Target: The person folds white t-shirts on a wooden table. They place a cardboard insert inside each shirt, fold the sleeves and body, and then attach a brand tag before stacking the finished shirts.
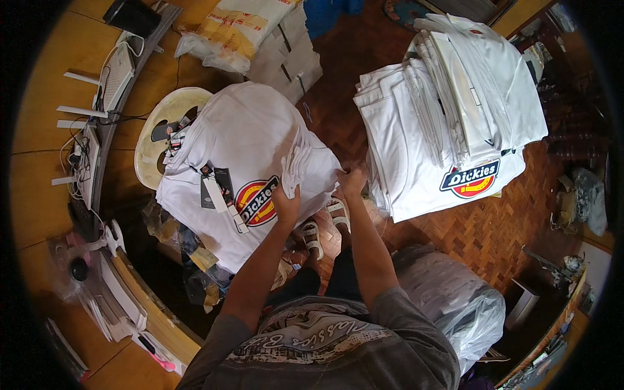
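White T-shirts with a printed red, yellow and black logo lie in a pile on a cream plastic chair. Dark hang tags and a white label strip rest on the top shirt near its logo. My left hand closes on bunched fabric of that shirt, just right of the logo. At the shirt's right edge, the fingers of my right hand pinch the cloth. Part of the grip of each hand is hidden by the fabric and the hand itself.
A tall stack of folded white shirts stands to the right. Wrapped bundles sit behind the chair. A plastic-covered bundle is close to my right leg. Along the left wall runs a shelf with a white router and cables. The floor is parquet.
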Action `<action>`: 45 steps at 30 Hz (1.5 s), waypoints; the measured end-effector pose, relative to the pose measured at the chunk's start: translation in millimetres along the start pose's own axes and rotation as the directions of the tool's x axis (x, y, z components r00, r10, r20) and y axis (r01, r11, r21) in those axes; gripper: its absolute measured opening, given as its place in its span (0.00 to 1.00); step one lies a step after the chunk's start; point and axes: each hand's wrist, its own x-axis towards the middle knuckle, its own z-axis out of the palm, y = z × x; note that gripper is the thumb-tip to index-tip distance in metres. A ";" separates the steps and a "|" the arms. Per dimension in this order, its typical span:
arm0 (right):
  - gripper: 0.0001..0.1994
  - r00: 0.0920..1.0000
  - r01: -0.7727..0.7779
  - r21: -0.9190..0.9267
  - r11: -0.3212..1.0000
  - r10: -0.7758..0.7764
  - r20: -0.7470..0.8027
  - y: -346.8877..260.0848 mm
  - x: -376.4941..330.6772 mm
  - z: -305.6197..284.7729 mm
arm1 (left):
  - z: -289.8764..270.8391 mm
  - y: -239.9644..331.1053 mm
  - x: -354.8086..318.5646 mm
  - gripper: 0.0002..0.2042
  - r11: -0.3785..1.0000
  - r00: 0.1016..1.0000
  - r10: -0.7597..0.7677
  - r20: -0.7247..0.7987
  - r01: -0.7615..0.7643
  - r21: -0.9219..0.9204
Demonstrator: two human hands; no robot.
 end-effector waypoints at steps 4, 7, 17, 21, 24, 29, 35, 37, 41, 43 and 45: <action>0.10 0.923 -0.162 0.308 0.938 0.033 0.383 -75.0 -20.2 -16.4 | 9.5 5.3 -8.0 0.16 0.997 0.997 0.044 0.056 -0.047 0.063; 0.07 0.852 -0.215 0.664 0.716 -0.195 0.485 -96.8 -32.1 -8.7 | 1.2 -2.3 -10.3 0.17 0.994 0.998 -0.056 -0.032 0.052 -0.092; 0.08 0.986 -0.018 0.158 0.987 -0.008 0.166 50.2 -6.9 43.4 | -14.5 10.1 -2.5 0.14 0.986 0.999 0.016 -0.040 -0.009 0.164; 0.15 0.929 -0.179 0.272 0.945 0.072 0.363 11.1 -31.8 23.0 | -16.9 4.5 -5.8 0.14 0.993 0.997 0.009 -0.071 0.000 0.121; 0.16 0.956 -0.079 0.111 0.991 0.044 0.288 -5.9 -57.5 18.4 | -20.7 8.6 -5.5 0.15 0.987 0.999 -0.042 -0.023 0.045 0.152; 0.19 0.877 0.159 -0.035 0.987 -0.125 0.464 -5.3 -66.1 -0.6 | -29.8 28.4 -7.0 0.16 0.975 0.996 -0.053 -0.066 0.066 0.210; 0.12 0.864 0.377 -0.025 0.926 -0.342 0.369 -4.0 -63.1 -11.1 | -42.6 41.8 -8.6 0.15 0.991 0.997 -0.035 -0.069 0.044 0.125; 0.10 0.912 0.187 0.107 0.976 -0.213 0.351 -13.5 -54.0 -11.3 | -46.8 38.1 -9.6 0.14 0.997 0.998 -0.027 -0.063 0.031 0.069; 0.07 0.746 -0.654 0.553 0.515 0.319 0.585 -21.2 -52.4 -13.8 | -50.3 27.2 -13.5 0.15 0.996 0.998 0.014 -0.066 -0.007 0.094; 0.07 0.712 -0.702 0.659 0.271 0.286 0.641 -35.7 -58.3 -15.9 | -52.9 26.9 -14.0 0.15 0.999 1.000 -0.004 0.002 0.004 0.052; 0.06 0.814 -0.563 0.725 0.397 0.115 0.569 -72.0 -69.6 -20.5 | -48.4 21.3 -15.8 0.19 0.995 0.989 0.024 0.144 -0.038 0.095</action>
